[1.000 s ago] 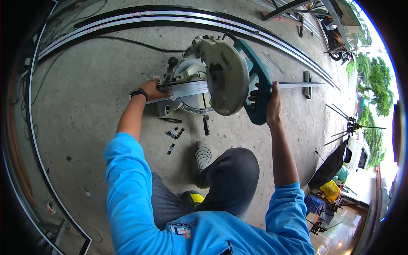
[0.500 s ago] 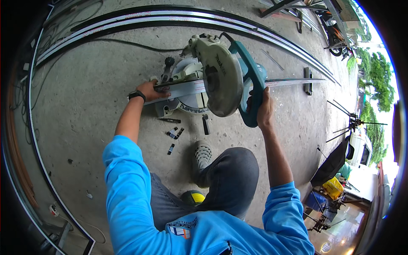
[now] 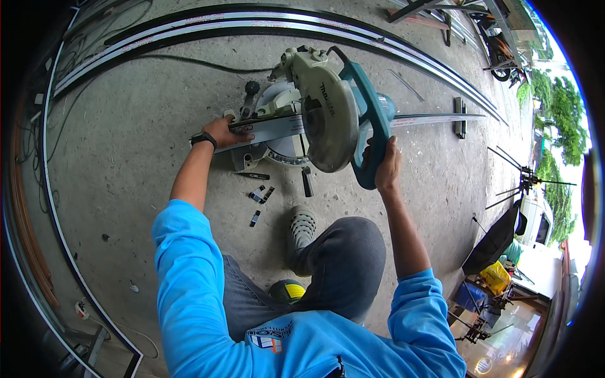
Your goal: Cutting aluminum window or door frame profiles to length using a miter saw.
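One miter saw (image 3: 329,120), one metal profile (image 3: 277,128) across it, three small black-and-silver pieces (image 3: 254,218), two long black-edged strips (image 3: 252,24), one dark wristband (image 3: 204,138), one yellow bag (image 3: 495,278) and one white vehicle (image 3: 532,225) were there.

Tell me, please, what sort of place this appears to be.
Probably an open-sided workshop: a miter saw stands on a concrete floor, long profiles lie beyond it, and trees show outside.

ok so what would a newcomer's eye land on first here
Probably the big miter saw at upper centre, its teal handle in the person's right hand. Left of its blade guard, the left hand holds a silvery profile; bright blue sleeves stand out below.
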The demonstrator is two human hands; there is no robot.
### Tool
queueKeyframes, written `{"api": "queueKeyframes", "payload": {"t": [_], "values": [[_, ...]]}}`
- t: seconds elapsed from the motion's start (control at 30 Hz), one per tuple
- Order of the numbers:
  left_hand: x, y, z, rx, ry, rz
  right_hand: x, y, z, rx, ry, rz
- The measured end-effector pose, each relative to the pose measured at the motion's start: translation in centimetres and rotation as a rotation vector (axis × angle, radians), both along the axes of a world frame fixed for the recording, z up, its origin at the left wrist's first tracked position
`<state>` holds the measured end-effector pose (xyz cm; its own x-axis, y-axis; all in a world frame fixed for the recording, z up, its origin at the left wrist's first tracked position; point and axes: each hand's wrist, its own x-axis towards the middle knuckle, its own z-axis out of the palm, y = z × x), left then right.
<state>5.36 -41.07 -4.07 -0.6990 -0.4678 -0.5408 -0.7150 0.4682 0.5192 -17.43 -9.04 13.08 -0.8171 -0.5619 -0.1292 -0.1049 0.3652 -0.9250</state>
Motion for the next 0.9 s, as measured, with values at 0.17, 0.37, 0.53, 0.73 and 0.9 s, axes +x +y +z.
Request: {"api": "queueKeyframes", "payload": {"t": [0.17, 0.37, 0.53, 0.73, 0.9], "values": [[0.19, -0.08, -0.17, -0.016, -0.003, 0.01, 0.23, -0.02, -0.16, -0.006, -0.01, 0.001], [-0.03, 0.04, 0.25, -0.008, -0.025, 0.009, 0.22, 0.06, -0.07, 0.007, 0.005, 0.014], [-0.12, 0.03, 0.25, -0.018, -0.036, 0.015, 0.19, 0.07, 0.05, 0.02, 0.028, 0.025], [-0.04, -0.18, -0.18, -0.017, -0.036, -0.008, 0.28, 0.07, -0.08, 0.019, 0.018, 0.01], [0.01, -0.02, -0.06, -0.012, -0.028, -0.001, 0.45, 0.09, 0.03, 0.011, 0.021, 0.016]]}}
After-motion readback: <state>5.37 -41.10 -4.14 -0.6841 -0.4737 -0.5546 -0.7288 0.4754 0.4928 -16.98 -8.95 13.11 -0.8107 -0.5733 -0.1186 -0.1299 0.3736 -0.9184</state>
